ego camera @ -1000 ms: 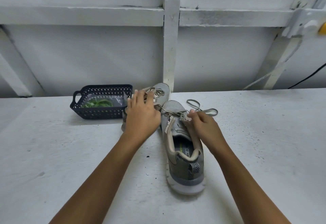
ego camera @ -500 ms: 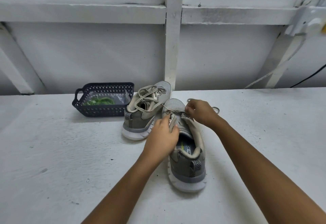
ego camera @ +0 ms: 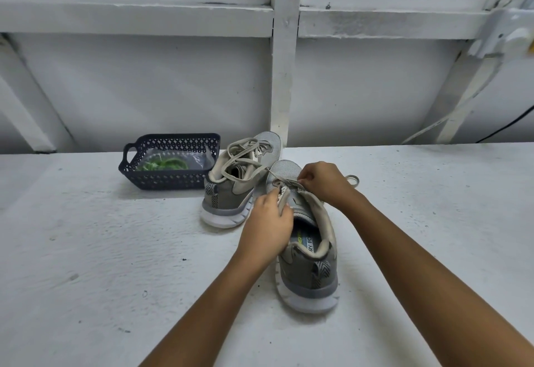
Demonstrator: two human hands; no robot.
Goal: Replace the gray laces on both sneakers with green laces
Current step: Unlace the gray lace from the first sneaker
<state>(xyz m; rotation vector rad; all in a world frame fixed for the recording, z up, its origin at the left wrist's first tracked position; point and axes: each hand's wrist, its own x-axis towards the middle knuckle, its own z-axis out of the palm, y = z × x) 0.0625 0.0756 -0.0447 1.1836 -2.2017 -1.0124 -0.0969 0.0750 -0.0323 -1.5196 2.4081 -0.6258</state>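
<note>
Two gray sneakers stand on the white table. The near sneaker point(ego camera: 310, 262) points away from me, heel toward me. My left hand point(ego camera: 267, 223) grips its tongue and left collar edge. My right hand point(ego camera: 323, 181) pinches the gray lace point(ego camera: 284, 183) over the upper eyelets; a loop of that lace point(ego camera: 354, 179) lies on the table behind the hand. The far sneaker point(ego camera: 237, 187) stands to the left with its gray lace loose over the opening. The green laces point(ego camera: 161, 164) lie in a clear bag inside a dark basket point(ego camera: 170, 178).
The basket stands at the back left, touching the far sneaker's side. A white wall with a vertical post point(ego camera: 284, 77) rises right behind the table point(ego camera: 86, 251). A black cable point(ego camera: 508, 126) runs along the wall at far right.
My left hand left the far sneaker and came to grip the near sneaker's tongue. My right hand moved forward along the lace toward the toe. The far sneaker's loose lace is now uncovered.
</note>
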